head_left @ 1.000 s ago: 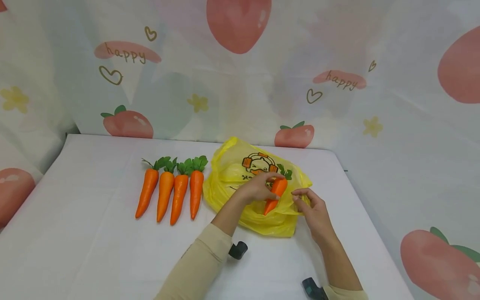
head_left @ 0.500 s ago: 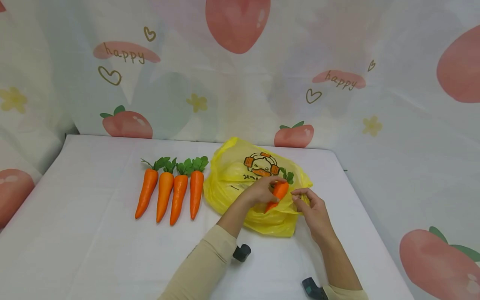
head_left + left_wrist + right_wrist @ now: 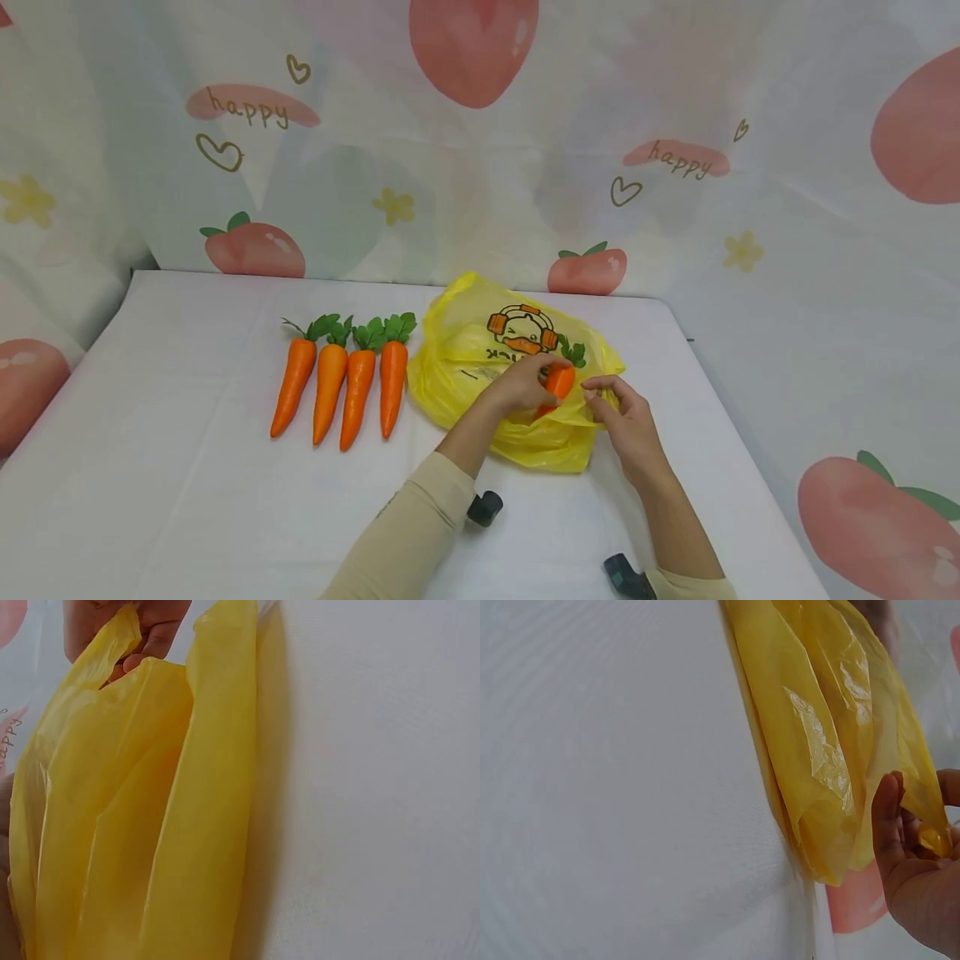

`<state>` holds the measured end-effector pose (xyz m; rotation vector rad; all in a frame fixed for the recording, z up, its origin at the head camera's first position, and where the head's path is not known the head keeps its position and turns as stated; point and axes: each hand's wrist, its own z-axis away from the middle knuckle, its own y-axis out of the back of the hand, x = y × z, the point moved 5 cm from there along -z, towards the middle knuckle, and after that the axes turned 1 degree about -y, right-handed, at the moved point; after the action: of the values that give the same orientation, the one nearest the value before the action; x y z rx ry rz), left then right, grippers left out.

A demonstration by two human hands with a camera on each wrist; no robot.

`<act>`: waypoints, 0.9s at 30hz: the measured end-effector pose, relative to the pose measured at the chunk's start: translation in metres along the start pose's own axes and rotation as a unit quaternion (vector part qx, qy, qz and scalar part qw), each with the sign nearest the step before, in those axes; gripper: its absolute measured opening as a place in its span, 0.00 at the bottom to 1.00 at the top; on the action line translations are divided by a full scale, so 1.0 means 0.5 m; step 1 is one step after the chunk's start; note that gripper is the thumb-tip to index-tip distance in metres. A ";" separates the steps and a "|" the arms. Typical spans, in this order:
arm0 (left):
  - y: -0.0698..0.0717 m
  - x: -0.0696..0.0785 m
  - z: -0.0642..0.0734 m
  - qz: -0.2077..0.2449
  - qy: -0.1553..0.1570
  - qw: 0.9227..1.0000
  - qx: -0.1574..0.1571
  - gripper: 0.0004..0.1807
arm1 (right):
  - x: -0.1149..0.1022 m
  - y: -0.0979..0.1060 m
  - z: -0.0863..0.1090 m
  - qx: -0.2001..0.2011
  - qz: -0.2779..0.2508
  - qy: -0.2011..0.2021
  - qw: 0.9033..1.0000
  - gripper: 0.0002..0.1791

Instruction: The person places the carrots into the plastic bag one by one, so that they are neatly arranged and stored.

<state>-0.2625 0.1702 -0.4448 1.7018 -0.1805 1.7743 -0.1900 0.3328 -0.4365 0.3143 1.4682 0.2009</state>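
In the head view my left hand [image 3: 525,383] grips an orange carrot [image 3: 559,382] with a green leafy top, its tip dipping into the mouth of a yellow plastic bag [image 3: 457,358]. The bag lies on the table with a printed duck on its upper side. At the bag's right edge my right hand [image 3: 626,421] pinches the yellow plastic; the right wrist view shows that edge between the fingers of the right hand [image 3: 919,877]. In the left wrist view the bag [image 3: 202,787] fills the left half, and the carrot is hidden there.
Several more carrots [image 3: 358,387] lie side by side left of the bag, leaves toward the back. The white-covered table [image 3: 187,500] ends at a printed cloth backdrop [image 3: 480,192]. Black wrist devices [image 3: 486,507] sit below both hands.
My left hand has moved slightly right with the carrot, whose lower end has gone deeper behind the bag's near edge. The right hand has stayed at the bag's edge.
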 end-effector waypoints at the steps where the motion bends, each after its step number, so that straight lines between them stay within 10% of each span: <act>1: 0.000 0.000 0.000 0.000 -0.001 1.000 0.001 0.33 | 0.000 0.000 0.000 0.000 -0.001 0.000 1.000 0.17; 27: 0.053 0.024 0.021 -0.017 -0.017 1.000 -0.014 0.32 | 0.005 0.006 -0.004 0.001 0.009 -0.010 1.000 0.17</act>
<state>-0.2671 0.1484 -0.4232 1.7056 -0.1895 1.7115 -0.1916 0.3368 -0.4379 0.3304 1.4463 0.2105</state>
